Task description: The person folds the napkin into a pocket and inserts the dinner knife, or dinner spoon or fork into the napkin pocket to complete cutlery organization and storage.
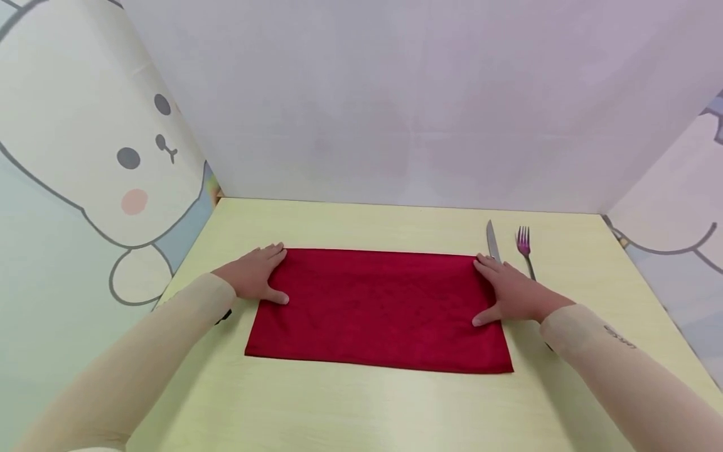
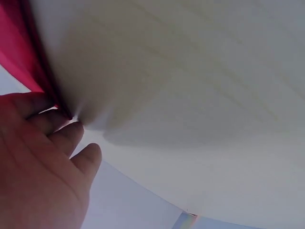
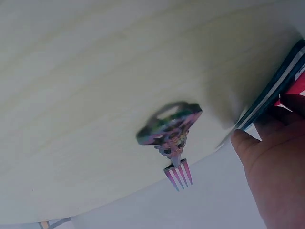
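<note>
A red cloth (image 1: 384, 311) lies as a flat wide rectangle on the pale wooden table. My left hand (image 1: 257, 274) rests on its far left corner, fingers extended and thumb spread over the cloth; the left wrist view has that hand's fingertips (image 2: 71, 133) right at the corner. At the far right corner, my right hand (image 1: 511, 292) touches the cloth with fingers straight and thumb apart. A silver knife (image 1: 493, 242) points away just beyond the right fingers, its lower part hidden by the hand. Right of it lies a fork (image 1: 524, 242) with purplish tines and an ornate, multicoloured handle (image 3: 169, 126).
The pale table (image 1: 361, 408) extends in front of the cloth and to both sides. A whitish backdrop (image 1: 395, 113) rises at its far edge. Panels with a cartoon animal (image 1: 101, 125) flank it on the left and right.
</note>
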{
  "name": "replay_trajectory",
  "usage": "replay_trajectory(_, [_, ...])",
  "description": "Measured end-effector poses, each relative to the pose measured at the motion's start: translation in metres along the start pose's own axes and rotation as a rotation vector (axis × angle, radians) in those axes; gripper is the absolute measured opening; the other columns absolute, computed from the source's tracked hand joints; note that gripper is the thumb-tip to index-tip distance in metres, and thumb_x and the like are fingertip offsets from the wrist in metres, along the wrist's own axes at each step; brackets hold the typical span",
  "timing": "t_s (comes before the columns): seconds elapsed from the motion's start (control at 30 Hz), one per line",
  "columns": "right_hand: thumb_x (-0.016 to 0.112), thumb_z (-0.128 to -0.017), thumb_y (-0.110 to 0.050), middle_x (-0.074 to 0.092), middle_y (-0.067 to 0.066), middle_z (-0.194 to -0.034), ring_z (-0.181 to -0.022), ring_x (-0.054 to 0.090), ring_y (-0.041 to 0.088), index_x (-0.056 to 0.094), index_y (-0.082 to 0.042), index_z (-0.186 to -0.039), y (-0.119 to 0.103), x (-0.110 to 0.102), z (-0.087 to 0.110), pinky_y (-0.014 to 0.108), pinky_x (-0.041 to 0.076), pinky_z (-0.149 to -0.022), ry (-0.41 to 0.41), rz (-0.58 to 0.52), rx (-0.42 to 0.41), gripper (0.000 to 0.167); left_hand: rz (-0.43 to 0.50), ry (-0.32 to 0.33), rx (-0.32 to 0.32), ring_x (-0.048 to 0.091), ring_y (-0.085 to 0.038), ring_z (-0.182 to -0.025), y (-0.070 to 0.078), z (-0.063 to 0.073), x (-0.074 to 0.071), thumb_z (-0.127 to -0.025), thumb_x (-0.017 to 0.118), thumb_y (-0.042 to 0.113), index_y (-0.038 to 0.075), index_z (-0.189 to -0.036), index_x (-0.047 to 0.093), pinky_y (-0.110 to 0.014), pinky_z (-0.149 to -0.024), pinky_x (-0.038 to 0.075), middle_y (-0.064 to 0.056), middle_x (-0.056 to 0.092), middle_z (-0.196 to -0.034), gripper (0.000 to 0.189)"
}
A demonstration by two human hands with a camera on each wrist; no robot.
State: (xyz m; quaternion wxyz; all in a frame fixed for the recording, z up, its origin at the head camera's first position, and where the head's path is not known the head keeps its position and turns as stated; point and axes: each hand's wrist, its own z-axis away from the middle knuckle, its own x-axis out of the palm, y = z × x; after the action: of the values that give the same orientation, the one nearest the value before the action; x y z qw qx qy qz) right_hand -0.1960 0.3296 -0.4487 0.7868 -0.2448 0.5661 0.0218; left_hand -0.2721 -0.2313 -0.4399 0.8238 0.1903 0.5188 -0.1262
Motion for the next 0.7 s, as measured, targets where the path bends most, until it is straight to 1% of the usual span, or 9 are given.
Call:
replay_trajectory(0.07, [0.083, -0.067, -0.072, 0.018, 0.027, -0.166, -0.151, 0.016, 0.05, 0.027, 0.007, -0.158, -0.001, -0.001, 0.0, 0.066, 0.014, -0.119, 0.007, -0.017, -0.005, 0.134, 0.022, 0.005, -0.012, 0.017, -0.046, -0.153, 0.0, -0.001, -0.004, -0.081, 0.074, 0.07, 0.003, -0.162, 0.027, -0.06, -0.119, 0.025, -0.02, 0.021, -0.168, 0.115])
replay_trajectory(0.17, [0.082, -0.073, -0.069, 0.021, 0.029, -0.164, -0.149, 0.018, 0.052, 0.03, 0.008, -0.157, -0.005, -0.002, 0.001, 0.067, 0.016, -0.118, 0.03, -0.014, -0.017, 0.125, 0.068, 0.028, -0.014, 0.025, -0.045, -0.15, -0.002, -0.004, -0.008, -0.089, 0.069, 0.065, 0.0, -0.159, 0.034, -0.059, -0.119, 0.028, -0.022, 0.031, -0.164, 0.101])
replay_trajectory(0.3, [0.078, -0.086, -0.058, 0.026, 0.031, -0.161, -0.147, 0.023, 0.054, 0.033, 0.01, -0.155, -0.009, -0.002, 0.003, 0.067, 0.02, -0.117, 0.066, 0.01, 0.001, 0.106, 0.194, 0.103, -0.001, 0.042, -0.042, -0.14, -0.006, -0.011, -0.014, -0.1, 0.066, 0.046, -0.004, -0.151, 0.045, -0.058, -0.115, 0.035, -0.023, 0.047, -0.151, 0.075])
replay_trajectory(0.4, [0.077, -0.092, -0.047, 0.03, 0.033, -0.159, -0.144, 0.027, 0.056, 0.035, 0.012, -0.153, -0.011, -0.002, 0.001, 0.066, 0.024, -0.116, 0.106, 0.017, 0.009, 0.094, 0.265, 0.159, 0.004, 0.048, -0.042, -0.134, -0.009, -0.016, -0.019, -0.104, 0.062, 0.032, -0.006, -0.146, 0.051, -0.057, -0.113, 0.037, -0.024, 0.053, -0.144, 0.058])
replay_trajectory(0.47, [0.077, -0.093, -0.04, 0.032, 0.034, -0.157, -0.143, 0.029, 0.056, 0.036, 0.013, -0.152, -0.011, -0.003, -0.001, 0.065, 0.027, -0.116, 0.13, 0.016, 0.014, 0.089, 0.281, 0.179, 0.002, 0.049, -0.042, -0.133, -0.01, -0.019, -0.022, -0.105, 0.06, 0.027, -0.007, -0.143, 0.054, -0.057, -0.112, 0.038, -0.025, 0.055, -0.142, 0.051])
replay_trajectory(0.57, [0.075, -0.095, -0.036, 0.034, 0.037, -0.155, -0.141, 0.032, 0.056, 0.037, 0.014, -0.15, -0.011, -0.005, -0.005, 0.064, 0.03, -0.114, 0.145, 0.006, 0.027, 0.084, 0.283, 0.187, -0.013, 0.052, -0.04, -0.13, -0.013, -0.024, -0.025, -0.105, 0.059, 0.021, -0.006, -0.139, 0.058, -0.056, -0.111, 0.04, -0.023, 0.058, -0.138, 0.043])
replay_trajectory(0.63, [0.074, -0.096, -0.034, 0.035, 0.038, -0.154, -0.141, 0.032, 0.056, 0.038, 0.015, -0.15, -0.01, -0.007, -0.007, 0.064, 0.031, -0.114, 0.131, -0.005, 0.044, 0.081, 0.271, 0.18, -0.018, 0.055, -0.039, -0.125, -0.013, -0.028, -0.029, -0.104, 0.061, 0.02, -0.005, -0.136, 0.06, -0.055, -0.109, 0.042, -0.023, 0.06, -0.133, 0.041])
replay_trajectory(0.7, [0.073, -0.096, -0.034, 0.035, 0.039, -0.153, -0.14, 0.033, 0.057, 0.04, 0.017, -0.148, -0.011, -0.01, -0.008, 0.064, 0.032, -0.113, 0.112, -0.015, 0.049, 0.08, 0.234, 0.159, -0.027, 0.057, -0.037, -0.119, -0.011, -0.033, -0.033, -0.103, 0.062, 0.021, -0.004, -0.133, 0.062, -0.055, -0.106, 0.044, -0.021, 0.062, -0.129, 0.039])
